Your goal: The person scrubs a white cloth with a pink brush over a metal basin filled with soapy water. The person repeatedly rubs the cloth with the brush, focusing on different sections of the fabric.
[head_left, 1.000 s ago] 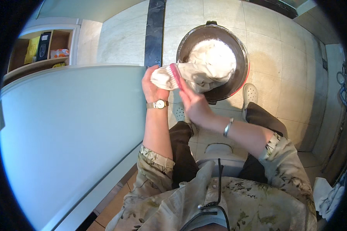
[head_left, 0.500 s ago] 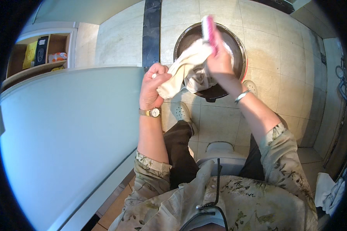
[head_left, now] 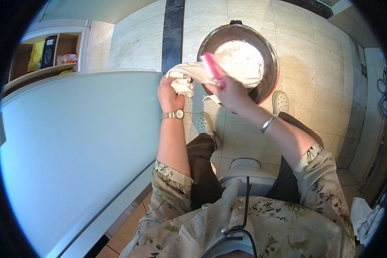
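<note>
My left hand (head_left: 171, 95) is closed on a bunched end of a cream cloth (head_left: 187, 71), which looks like a garment. The cloth stretches rightward from it toward my other hand. In my right hand (head_left: 233, 95) is a pink scrub brush (head_left: 211, 66) with pale bristles, held at the cloth's right part. Whether those fingers also pinch the cloth is hidden. Just beyond my hands stands a dark round basin (head_left: 268, 51) on the floor, with white cloth (head_left: 241, 60) lying inside it, brightly lit.
A pale blue glossy panel (head_left: 81, 142) fills the left side. Behind it is a wooden shelf unit (head_left: 66, 43) with packets. My feet in light clogs (head_left: 281, 102) stand on the tiled floor (head_left: 245, 137). More cloth (head_left: 365, 219) lies at the lower right.
My right hand and the brush have come nearer, down and to the left. The cloth is now bunched up in my left hand, and more of the basin's white contents shows.
</note>
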`<state>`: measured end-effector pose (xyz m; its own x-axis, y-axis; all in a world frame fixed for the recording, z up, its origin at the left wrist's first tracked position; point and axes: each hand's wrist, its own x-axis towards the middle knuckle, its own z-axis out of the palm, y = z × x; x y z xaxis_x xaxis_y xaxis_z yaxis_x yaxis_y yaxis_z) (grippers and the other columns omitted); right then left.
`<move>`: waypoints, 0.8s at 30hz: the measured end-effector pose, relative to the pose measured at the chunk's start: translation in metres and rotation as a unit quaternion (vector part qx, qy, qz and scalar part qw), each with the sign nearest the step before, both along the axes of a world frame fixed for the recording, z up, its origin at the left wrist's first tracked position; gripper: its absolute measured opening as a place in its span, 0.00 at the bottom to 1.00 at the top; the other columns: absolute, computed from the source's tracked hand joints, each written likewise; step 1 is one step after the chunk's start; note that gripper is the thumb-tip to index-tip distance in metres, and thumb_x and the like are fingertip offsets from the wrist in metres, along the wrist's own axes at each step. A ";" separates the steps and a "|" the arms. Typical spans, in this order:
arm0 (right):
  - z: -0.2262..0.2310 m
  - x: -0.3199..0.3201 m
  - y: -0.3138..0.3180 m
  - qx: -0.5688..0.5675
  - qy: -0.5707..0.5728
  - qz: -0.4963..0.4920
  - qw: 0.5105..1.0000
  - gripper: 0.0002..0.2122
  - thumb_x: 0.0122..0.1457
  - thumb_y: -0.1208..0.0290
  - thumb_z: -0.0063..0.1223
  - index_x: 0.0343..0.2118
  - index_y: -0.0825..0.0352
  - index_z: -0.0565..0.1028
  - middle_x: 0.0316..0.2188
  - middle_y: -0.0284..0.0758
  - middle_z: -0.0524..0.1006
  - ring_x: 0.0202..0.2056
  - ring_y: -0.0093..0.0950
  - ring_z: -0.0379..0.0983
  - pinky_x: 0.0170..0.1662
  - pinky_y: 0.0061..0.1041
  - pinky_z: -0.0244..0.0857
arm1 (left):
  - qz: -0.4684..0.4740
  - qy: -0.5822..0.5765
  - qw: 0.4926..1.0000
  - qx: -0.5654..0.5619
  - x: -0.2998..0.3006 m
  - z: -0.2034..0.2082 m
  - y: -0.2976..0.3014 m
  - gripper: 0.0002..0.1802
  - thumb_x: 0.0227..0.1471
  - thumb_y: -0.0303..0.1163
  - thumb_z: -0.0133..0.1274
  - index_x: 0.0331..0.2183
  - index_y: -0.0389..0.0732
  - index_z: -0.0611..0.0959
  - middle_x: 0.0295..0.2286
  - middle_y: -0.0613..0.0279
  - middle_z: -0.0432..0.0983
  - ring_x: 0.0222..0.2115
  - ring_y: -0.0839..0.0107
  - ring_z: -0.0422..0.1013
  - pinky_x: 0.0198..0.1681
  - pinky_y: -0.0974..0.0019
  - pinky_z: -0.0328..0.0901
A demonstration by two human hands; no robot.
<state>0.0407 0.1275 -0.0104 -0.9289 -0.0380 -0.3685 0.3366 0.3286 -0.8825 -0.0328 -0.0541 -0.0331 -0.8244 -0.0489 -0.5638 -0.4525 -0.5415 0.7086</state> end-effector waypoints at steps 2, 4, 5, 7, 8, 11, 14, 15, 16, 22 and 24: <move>-0.015 0.009 -0.026 -0.019 0.180 -0.011 0.983 0.27 0.58 0.66 0.44 0.59 0.62 0.51 0.23 0.43 0.74 0.21 0.33 0.71 0.26 0.31 0.66 | 0.005 0.006 0.996 0.084 0.000 -0.001 0.000 0.13 0.44 0.25 0.41 0.35 0.31 0.71 0.34 0.50 0.71 0.33 0.56 0.70 0.37 0.55 0.67; -0.020 0.016 -0.037 -0.049 0.223 -0.003 0.974 0.23 0.59 0.67 0.41 0.57 0.62 0.55 0.24 0.45 0.74 0.22 0.36 0.72 0.28 0.31 0.66 | 0.049 -0.013 0.975 0.215 0.006 0.008 0.015 0.13 0.43 0.27 0.41 0.34 0.32 0.72 0.35 0.51 0.72 0.34 0.57 0.70 0.39 0.56 0.66; -0.026 0.018 -0.037 -0.010 0.214 -0.038 0.976 0.20 0.60 0.67 0.38 0.55 0.63 0.59 0.25 0.48 0.73 0.23 0.38 0.72 0.30 0.32 0.65 | 0.061 -0.010 0.980 0.188 0.007 0.016 0.019 0.13 0.45 0.31 0.43 0.34 0.35 0.73 0.34 0.52 0.72 0.35 0.58 0.69 0.41 0.56 0.64; -0.076 0.024 -0.024 0.026 0.090 -0.052 0.994 0.19 0.60 0.68 0.38 0.55 0.63 0.60 0.27 0.49 0.73 0.25 0.38 0.73 0.30 0.33 0.65 | 0.041 -0.015 0.985 0.169 -0.001 0.019 0.023 0.16 0.46 0.35 0.44 0.35 0.33 0.73 0.33 0.49 0.73 0.35 0.56 0.70 0.42 0.56 0.64; -0.079 0.022 -0.021 0.038 0.025 -0.055 0.997 0.19 0.60 0.69 0.38 0.55 0.63 0.60 0.27 0.49 0.73 0.25 0.39 0.73 0.31 0.33 0.65 | 0.035 -0.018 0.987 0.156 -0.003 0.018 0.019 0.18 0.46 0.37 0.45 0.36 0.32 0.73 0.33 0.48 0.73 0.34 0.55 0.70 0.42 0.55 0.64; -0.026 0.025 -0.033 -0.053 0.040 -0.074 0.995 0.18 0.60 0.68 0.36 0.55 0.61 0.60 0.31 0.48 0.74 0.31 0.39 0.73 0.34 0.33 0.65 | 0.018 -0.001 0.996 0.089 -0.002 0.009 -0.001 0.12 0.45 0.32 0.47 0.31 0.33 0.74 0.30 0.51 0.73 0.31 0.57 0.70 0.37 0.57 0.65; -0.043 0.032 -0.047 -0.055 0.164 -0.086 0.981 0.18 0.61 0.66 0.36 0.54 0.61 0.62 0.28 0.46 0.73 0.29 0.37 0.72 0.33 0.32 0.65 | 0.017 0.015 0.996 0.086 0.005 0.024 0.016 0.04 0.43 0.27 0.47 0.23 0.37 0.73 0.26 0.55 0.72 0.28 0.61 0.69 0.34 0.60 0.65; -0.066 0.030 -0.037 -0.005 0.116 -0.055 0.992 0.18 0.60 0.68 0.37 0.53 0.63 0.62 0.26 0.45 0.73 0.27 0.37 0.72 0.32 0.31 0.66 | -0.002 0.037 0.996 0.081 0.006 0.028 0.019 0.03 0.42 0.26 0.47 0.21 0.38 0.73 0.24 0.56 0.71 0.27 0.62 0.68 0.34 0.61 0.65; -0.082 0.022 -0.025 0.044 0.067 -0.025 0.996 0.17 0.59 0.69 0.38 0.52 0.64 0.62 0.24 0.44 0.72 0.25 0.37 0.71 0.31 0.30 0.67 | -0.024 0.058 0.995 0.076 0.005 0.029 0.024 0.03 0.42 0.26 0.47 0.20 0.39 0.72 0.23 0.57 0.70 0.27 0.62 0.68 0.34 0.61 0.65; -0.036 0.016 -0.029 -0.043 0.042 -0.059 0.996 0.16 0.60 0.65 0.34 0.48 0.66 0.66 0.27 0.44 0.73 0.27 0.36 0.72 0.33 0.34 0.65 | -0.034 0.058 0.991 0.114 0.011 0.037 0.024 0.04 0.41 0.24 0.45 0.18 0.39 0.69 0.22 0.57 0.69 0.25 0.62 0.67 0.33 0.61 0.65; -0.034 0.021 -0.031 -0.053 0.128 -0.039 0.990 0.17 0.61 0.64 0.33 0.50 0.66 0.64 0.28 0.43 0.73 0.27 0.36 0.72 0.33 0.34 0.66 | -0.026 0.040 0.991 0.122 0.016 0.040 0.033 0.04 0.41 0.24 0.45 0.18 0.39 0.69 0.22 0.57 0.68 0.24 0.63 0.67 0.32 0.61 0.65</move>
<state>0.0622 0.0960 -0.0447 -0.9928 0.0125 -0.1191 0.1191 0.2116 -0.9701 -0.0170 -0.0213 0.0069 -0.8646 0.1242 -0.4869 -0.4318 -0.6794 0.5933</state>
